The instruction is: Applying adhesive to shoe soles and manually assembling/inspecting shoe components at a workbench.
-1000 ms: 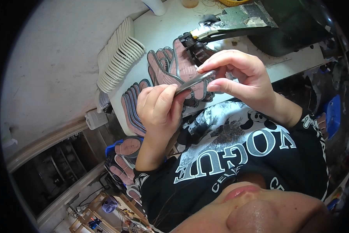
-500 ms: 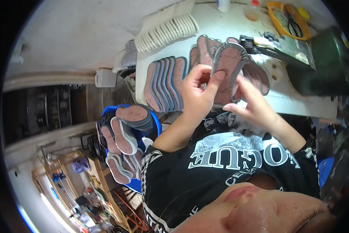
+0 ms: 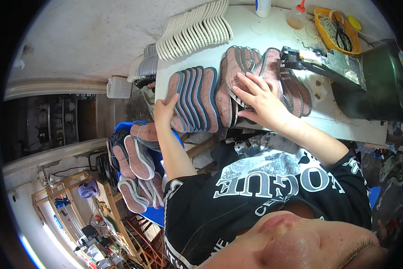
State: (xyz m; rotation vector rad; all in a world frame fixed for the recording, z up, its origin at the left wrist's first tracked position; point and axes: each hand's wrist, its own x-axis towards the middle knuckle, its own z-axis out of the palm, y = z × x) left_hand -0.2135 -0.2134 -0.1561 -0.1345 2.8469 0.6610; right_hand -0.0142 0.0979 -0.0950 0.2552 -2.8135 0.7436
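Observation:
My left hand (image 3: pixel 164 112) is at the left end of a fanned row of pink-faced shoe soles (image 3: pixel 206 96) with dark and bluish edges. Its thumb lies on the first sole's face, and the other fingers are mostly hidden behind that sole's outer edge. Over a second, looser group of pink soles (image 3: pixel 234 67) in the middle of the table, my right hand (image 3: pixel 266 101) has its fingers spread, touching the upper faces. A further sole (image 3: pixel 269 62) leans just beyond my right fingers, close to a dark metal machine arm (image 3: pixel 318 62).
A row of cream soles (image 3: pixel 195 31) lines the table's far left. A blue bin (image 3: pixel 156 215) of bundled soles stands below left. Far right are a yellow basket (image 3: pixel 355 45), a red-tipped bottle (image 3: pixel 296 19) and a green machine housing (image 3: pixel 372 85) on the white table (image 3: pixel 345 127).
The sole held up between both hands has been set down among the middle group. My left hand has moved left to the row's end; my right hand now rests spread on the middle soles.

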